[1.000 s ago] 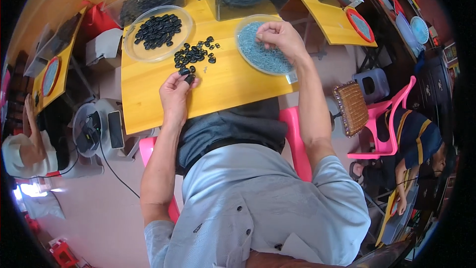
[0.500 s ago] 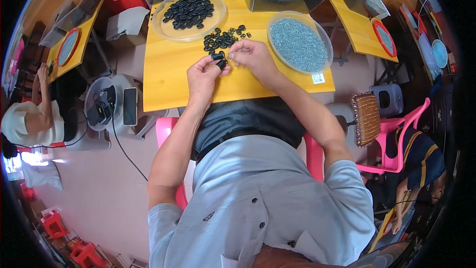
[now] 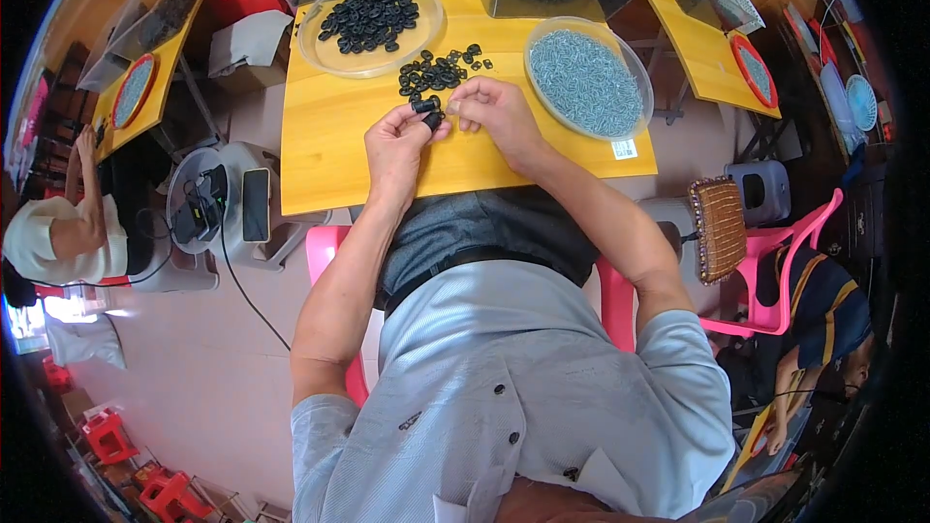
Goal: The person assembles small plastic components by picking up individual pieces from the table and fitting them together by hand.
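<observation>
Above the near part of the yellow table, my left hand [image 3: 395, 150] is closed, with dark pieces at its thumb and index fingertips. One is a small black plastic part [image 3: 424, 106]; the other dark piece, on the thumb, may be a finger cover. Close beside it, my right hand [image 3: 501, 121] pinches its thumb and index finger together; anything between them is too small to make out. Just beyond the hands lies a loose pile of small black parts [image 3: 432, 74]. A round clear tub [image 3: 643, 126] of thin silvery screw-like pieces [image 3: 586, 79] stands to the right.
Another round clear tub [image 3: 315, 56] holds black parts at the far left of the table [image 3: 329, 155]. Two clear bins [image 3: 523, 2] of black parts stand behind. A phone [image 3: 256, 205] lies on a stool at left. Other people sit at both sides; a pink chair [image 3: 770, 291] is at right.
Both hands stay nearly in place, fingertips close together, with only slight finger movement. The whole view has shifted very slightly.
</observation>
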`<action>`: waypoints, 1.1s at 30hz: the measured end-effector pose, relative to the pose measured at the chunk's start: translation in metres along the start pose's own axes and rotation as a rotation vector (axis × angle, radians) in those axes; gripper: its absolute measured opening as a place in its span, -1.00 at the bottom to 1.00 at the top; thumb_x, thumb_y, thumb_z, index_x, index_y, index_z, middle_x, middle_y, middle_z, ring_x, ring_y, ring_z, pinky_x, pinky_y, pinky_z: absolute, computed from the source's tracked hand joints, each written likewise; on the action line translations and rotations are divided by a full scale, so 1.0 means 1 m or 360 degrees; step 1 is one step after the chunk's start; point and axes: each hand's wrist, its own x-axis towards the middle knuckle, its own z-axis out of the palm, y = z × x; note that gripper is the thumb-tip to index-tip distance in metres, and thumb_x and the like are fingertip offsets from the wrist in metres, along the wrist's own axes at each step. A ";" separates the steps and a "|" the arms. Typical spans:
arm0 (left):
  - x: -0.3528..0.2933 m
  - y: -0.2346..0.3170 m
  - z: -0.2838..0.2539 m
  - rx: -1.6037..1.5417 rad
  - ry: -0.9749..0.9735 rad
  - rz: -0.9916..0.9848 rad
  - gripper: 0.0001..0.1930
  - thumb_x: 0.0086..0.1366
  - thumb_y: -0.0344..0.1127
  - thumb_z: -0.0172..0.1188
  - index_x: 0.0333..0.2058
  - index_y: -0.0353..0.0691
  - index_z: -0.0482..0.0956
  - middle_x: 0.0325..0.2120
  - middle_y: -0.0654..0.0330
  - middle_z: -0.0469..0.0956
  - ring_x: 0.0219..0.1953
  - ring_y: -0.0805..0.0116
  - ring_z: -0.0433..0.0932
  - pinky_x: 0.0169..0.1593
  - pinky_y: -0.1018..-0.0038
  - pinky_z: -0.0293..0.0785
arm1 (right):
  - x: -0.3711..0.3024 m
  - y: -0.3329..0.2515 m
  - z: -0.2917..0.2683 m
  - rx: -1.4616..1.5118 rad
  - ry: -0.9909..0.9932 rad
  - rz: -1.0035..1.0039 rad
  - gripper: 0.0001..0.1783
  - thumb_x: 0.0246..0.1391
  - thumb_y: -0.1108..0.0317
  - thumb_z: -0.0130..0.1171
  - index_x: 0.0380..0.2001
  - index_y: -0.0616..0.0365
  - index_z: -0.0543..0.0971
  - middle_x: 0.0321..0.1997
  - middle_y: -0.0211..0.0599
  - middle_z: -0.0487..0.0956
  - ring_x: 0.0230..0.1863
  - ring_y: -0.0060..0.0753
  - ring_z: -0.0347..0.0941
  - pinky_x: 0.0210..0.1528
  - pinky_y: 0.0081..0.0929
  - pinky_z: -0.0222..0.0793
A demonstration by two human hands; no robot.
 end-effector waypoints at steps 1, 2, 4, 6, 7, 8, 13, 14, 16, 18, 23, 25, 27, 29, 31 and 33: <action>0.000 0.000 0.000 0.0000 0.0002 0.0000 -0.85 0.21 -0.63 0.09 -0.24 -0.48 0.53 -0.36 0.02 0.62 -0.36 0.34 0.65 -0.16 0.53 0.61 | 0.000 0.000 0.000 0.0011 0.0016 -0.0005 -0.88 0.05 0.38 0.21 -0.36 0.20 0.58 -0.49 -0.44 0.54 -0.46 -0.66 0.42 -0.37 -0.68 0.26; 0.000 0.001 0.001 0.0013 0.0009 -0.0005 -0.86 0.21 -0.64 0.09 -0.24 -0.48 0.53 -0.36 0.03 0.62 -0.36 0.35 0.65 -0.16 0.53 0.61 | 0.000 0.000 0.000 0.0011 0.0015 -0.0005 -0.88 0.05 0.38 0.21 -0.36 0.20 0.58 -0.49 -0.44 0.54 -0.46 -0.66 0.42 -0.37 -0.68 0.26; 0.000 0.001 0.001 0.0026 0.0014 -0.0011 -0.86 0.20 -0.64 0.09 -0.25 -0.48 0.53 -0.36 0.03 0.62 -0.36 0.35 0.65 -0.17 0.53 0.60 | 0.000 0.002 0.000 -0.0019 -0.0010 -0.0004 -0.88 0.06 0.38 0.21 -0.35 0.20 0.58 -0.48 -0.44 0.54 -0.46 -0.65 0.42 -0.36 -0.68 0.27; 0.000 0.001 0.001 0.0044 0.0008 0.0000 -0.86 0.20 -0.64 0.08 -0.25 -0.48 0.54 -0.36 0.02 0.62 -0.36 0.35 0.65 -0.17 0.53 0.60 | 0.000 0.000 0.001 -0.0013 -0.0025 0.0008 -0.87 0.06 0.38 0.20 -0.35 0.21 0.57 -0.48 -0.43 0.54 -0.46 -0.65 0.42 -0.37 -0.68 0.27; 0.001 0.001 0.001 0.0044 0.0009 -0.0001 -0.86 0.20 -0.64 0.08 -0.25 -0.48 0.54 -0.36 0.02 0.62 -0.36 0.35 0.65 -0.17 0.53 0.60 | -0.001 0.000 0.002 -0.0007 -0.0040 0.0020 -0.87 0.06 0.38 0.20 -0.34 0.21 0.57 -0.49 -0.43 0.54 -0.46 -0.65 0.42 -0.37 -0.68 0.27; 0.001 0.001 0.001 0.0050 0.0012 0.0004 -0.86 0.20 -0.64 0.08 -0.26 -0.47 0.54 -0.36 0.02 0.63 -0.37 0.35 0.65 -0.18 0.53 0.60 | -0.001 0.001 0.002 -0.0007 -0.0040 0.0021 -0.87 0.06 0.38 0.20 -0.34 0.21 0.57 -0.49 -0.43 0.54 -0.46 -0.65 0.42 -0.37 -0.68 0.27; 0.000 0.001 0.002 0.0061 -0.0002 0.0031 -0.86 0.19 -0.64 0.08 -0.27 -0.47 0.55 -0.37 0.02 0.63 -0.37 0.36 0.64 -0.17 0.53 0.59 | 0.001 0.006 0.002 -0.0097 -0.0077 -0.0153 -0.90 0.09 0.43 0.17 -0.34 0.23 0.55 -0.47 -0.43 0.57 -0.48 -0.68 0.43 -0.39 -0.69 0.35; -0.001 0.002 0.003 0.0063 0.0005 0.0029 -0.87 0.19 -0.64 0.08 -0.27 -0.46 0.55 -0.37 0.03 0.63 -0.37 0.36 0.64 -0.17 0.52 0.59 | 0.001 0.006 0.002 -0.0097 -0.0077 -0.0153 -0.90 0.09 0.43 0.17 -0.34 0.23 0.55 -0.47 -0.43 0.57 -0.48 -0.68 0.43 -0.39 -0.69 0.35; -0.001 0.003 0.004 0.0066 0.0016 0.0029 -0.87 0.20 -0.64 0.09 -0.27 -0.46 0.55 -0.37 0.03 0.63 -0.37 0.35 0.64 -0.17 0.52 0.59 | 0.001 0.005 0.003 -0.0098 -0.0106 -0.0129 -0.91 0.10 0.45 0.17 -0.34 0.25 0.54 -0.46 -0.40 0.59 -0.46 -0.68 0.45 -0.38 -0.68 0.38; -0.002 0.002 0.004 0.0064 0.0007 0.0055 -0.87 0.20 -0.64 0.09 -0.27 -0.45 0.55 -0.37 0.03 0.63 -0.37 0.34 0.64 -0.17 0.52 0.59 | 0.003 0.007 0.000 -0.0126 -0.0114 -0.0133 -0.90 0.10 0.45 0.17 -0.33 0.26 0.54 -0.45 -0.39 0.60 -0.46 -0.68 0.46 -0.38 -0.68 0.38; -0.001 0.001 0.003 0.0091 -0.0004 0.0031 -0.86 0.21 -0.63 0.12 -0.24 -0.45 0.55 -0.37 0.05 0.63 -0.36 0.38 0.64 -0.19 0.57 0.57 | 0.004 0.008 -0.003 -0.0157 -0.0083 -0.0122 -0.87 0.09 0.44 0.18 -0.30 0.26 0.56 -0.47 -0.40 0.62 -0.48 -0.68 0.46 -0.40 -0.70 0.37; -0.001 0.000 0.002 0.0112 -0.0025 0.0029 -0.85 0.22 -0.61 0.15 -0.21 -0.45 0.55 -0.37 0.07 0.63 -0.35 0.42 0.63 -0.21 0.62 0.55 | 0.003 0.008 -0.004 -0.0230 -0.0130 -0.0143 -0.88 0.08 0.44 0.19 -0.32 0.26 0.59 -0.51 -0.42 0.61 -0.52 -0.69 0.44 -0.41 -0.70 0.36; -0.001 -0.001 0.002 0.0130 -0.0022 0.0035 -0.85 0.23 -0.59 0.16 -0.21 -0.46 0.55 -0.37 0.07 0.64 -0.36 0.44 0.63 -0.21 0.62 0.54 | 0.002 0.007 -0.005 -0.0343 -0.0134 -0.0142 -0.88 0.12 0.44 0.16 -0.31 0.28 0.57 -0.48 -0.38 0.62 -0.48 -0.68 0.47 -0.39 -0.69 0.36; -0.001 -0.002 0.001 0.0182 -0.0032 0.0049 -0.85 0.23 -0.59 0.16 -0.21 -0.46 0.55 -0.37 0.07 0.64 -0.36 0.44 0.63 -0.21 0.62 0.54 | -0.001 0.003 -0.004 -0.0456 -0.0138 -0.0142 -0.87 0.15 0.44 0.13 -0.30 0.30 0.56 -0.46 -0.33 0.63 -0.44 -0.67 0.49 -0.36 -0.68 0.37; -0.003 -0.002 0.000 0.0233 -0.0035 0.0065 -0.85 0.23 -0.59 0.16 -0.22 -0.47 0.56 -0.38 0.06 0.65 -0.37 0.44 0.64 -0.21 0.62 0.54 | -0.009 -0.012 0.003 -0.0663 -0.0066 -0.0138 -0.84 0.15 0.40 0.14 -0.32 0.31 0.57 -0.48 -0.37 0.62 -0.49 -0.71 0.43 -0.40 -0.67 0.35; -0.004 -0.001 0.001 0.0328 -0.0018 0.0104 -0.86 0.22 -0.60 0.16 -0.24 -0.48 0.56 -0.40 0.07 0.65 -0.36 0.44 0.64 -0.21 0.63 0.53 | -0.012 -0.011 0.005 -0.0695 -0.0040 -0.0139 -0.83 0.14 0.39 0.15 -0.33 0.31 0.57 -0.48 -0.38 0.63 -0.51 -0.71 0.41 -0.41 -0.67 0.34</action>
